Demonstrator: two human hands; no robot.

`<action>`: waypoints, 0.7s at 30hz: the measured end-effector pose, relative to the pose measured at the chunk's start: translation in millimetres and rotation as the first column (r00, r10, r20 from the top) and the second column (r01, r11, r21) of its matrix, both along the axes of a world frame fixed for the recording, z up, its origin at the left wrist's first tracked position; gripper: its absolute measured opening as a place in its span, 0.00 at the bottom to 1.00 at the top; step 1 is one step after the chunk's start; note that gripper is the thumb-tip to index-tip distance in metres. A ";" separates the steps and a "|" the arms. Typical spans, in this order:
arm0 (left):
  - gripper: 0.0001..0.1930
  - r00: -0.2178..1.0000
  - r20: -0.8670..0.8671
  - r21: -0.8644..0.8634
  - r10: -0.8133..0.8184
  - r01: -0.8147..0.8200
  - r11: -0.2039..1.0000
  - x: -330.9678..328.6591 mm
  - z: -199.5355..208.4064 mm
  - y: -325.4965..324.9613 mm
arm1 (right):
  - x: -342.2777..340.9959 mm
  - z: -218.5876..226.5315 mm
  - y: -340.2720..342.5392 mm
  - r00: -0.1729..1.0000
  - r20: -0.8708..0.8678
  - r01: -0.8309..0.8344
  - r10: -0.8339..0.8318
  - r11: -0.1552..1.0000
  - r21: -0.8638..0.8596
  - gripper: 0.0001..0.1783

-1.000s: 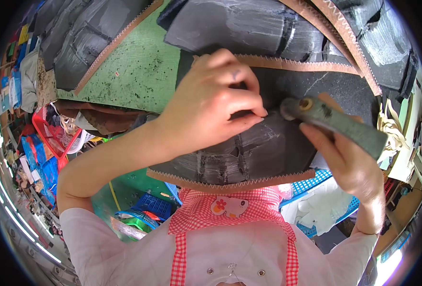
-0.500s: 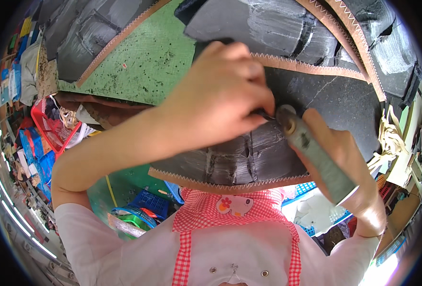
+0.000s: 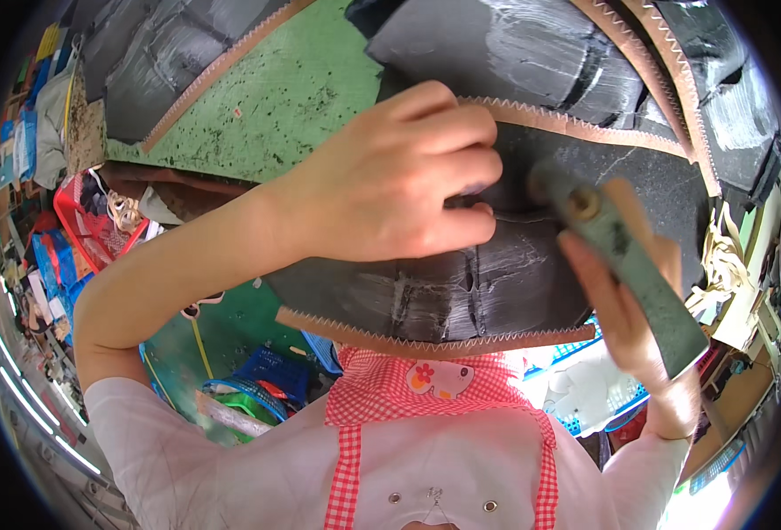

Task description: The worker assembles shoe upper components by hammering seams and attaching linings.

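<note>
A dark grey panel (image 3: 514, 274) with whitish streaks, raised folds and a brown zigzag-stitched edge lies in front of me. My left hand (image 3: 408, 181) is closed over its middle with curled fingers, at a dark fold that runs out from under them; the fingertips are partly hidden. On the right, my right hand (image 3: 615, 283) is closed round the handle of a hammer (image 3: 637, 265), mostly hidden behind its grey metal head. The narrow end of the head is blurred and close over the panel, just right of my left fingers. Its broad end points toward my right forearm.
Similar streaked panels (image 3: 531, 53) lie at the back and right, another (image 3: 165, 66) at the far left, on a speckled green tabletop (image 3: 293, 97). A red basket (image 3: 77, 208) stands at left, blue baskets (image 3: 271, 375) below, pale strips (image 3: 726, 265) at right.
The hammer and my right hand have shifted right and slightly down, away from my left fingers. My left hand has moved slightly, and the panels have shifted a little right in the view.
</note>
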State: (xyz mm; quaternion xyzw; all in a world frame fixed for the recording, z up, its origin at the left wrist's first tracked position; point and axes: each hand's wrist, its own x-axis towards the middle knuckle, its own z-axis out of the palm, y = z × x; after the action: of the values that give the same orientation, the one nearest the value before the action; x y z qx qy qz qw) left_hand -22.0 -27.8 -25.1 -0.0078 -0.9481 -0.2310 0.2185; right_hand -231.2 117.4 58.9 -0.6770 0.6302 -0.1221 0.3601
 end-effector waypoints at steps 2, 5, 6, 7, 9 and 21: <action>0.10 1.000 0.005 0.091 0.005 -0.006 0.996 -1.8 3.2 -3.5 | 13.5 -2.5 8.4 0.984 0.038 0.158 -0.173 0.955 0.251 0.14; 0.11 0.996 0.062 0.190 0.065 -0.075 0.979 8.5 -0.8 -6.1 | 8.4 -0.4 -2.0 0.991 0.075 0.106 -0.112 0.992 0.073 0.11; 0.11 0.998 0.056 0.096 0.037 -0.042 0.994 10.2 1.3 -0.7 | 1.7 -8.4 -5.0 0.997 0.070 -0.020 0.032 0.986 -0.166 0.11; 0.11 0.997 0.058 0.096 0.041 -0.046 0.994 10.8 2.9 3.5 | 3.3 -10.0 -1.8 0.997 0.072 -0.024 0.036 0.986 -0.166 0.11; 0.11 0.997 0.033 -0.108 0.070 -0.066 0.992 10.1 5.6 8.0 | 8.3 -10.3 6.3 0.993 0.092 0.067 -0.070 0.997 0.038 0.14; 0.09 0.952 0.138 0.200 0.274 -0.298 0.934 23.3 10.7 8.6 | 25.4 -16.1 8.6 0.999 0.016 0.043 -0.045 0.994 0.100 0.10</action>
State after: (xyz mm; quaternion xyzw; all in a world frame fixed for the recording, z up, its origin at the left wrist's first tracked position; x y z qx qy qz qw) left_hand 1.3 -19.2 -14.5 0.1667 -0.9183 -0.2996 0.1978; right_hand -205.8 126.0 42.8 -0.6430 0.6470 -0.1045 0.3963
